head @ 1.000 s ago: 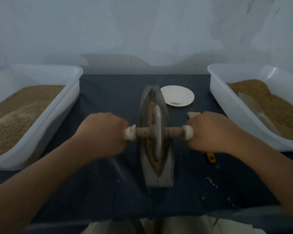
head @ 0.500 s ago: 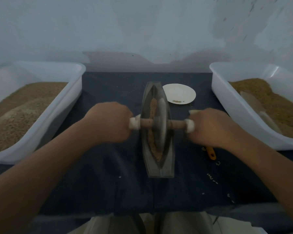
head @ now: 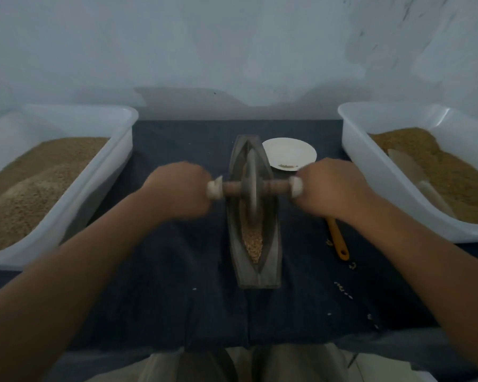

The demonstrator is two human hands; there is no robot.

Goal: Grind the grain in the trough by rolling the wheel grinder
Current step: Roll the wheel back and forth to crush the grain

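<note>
Wheel grinder (head: 251,183): stood in the trough's (head: 271,255) far half, covering some of the grain (head: 253,241).
Left hand (head: 177,188): clenched on its left handle, blurred.
Right hand (head: 334,186): gripped its right handle.
Orange-handled tool (head: 338,241): right of trough, head hidden.

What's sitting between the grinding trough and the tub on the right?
In the head view: a small white plate, an orange-handled tool partly under the right hand, and a few spilled grains.

Dark cloth (head: 177,271) under trough (head: 273,253), bins (head: 94,194), plate (head: 287,151), spatula (head: 339,242)
</note>
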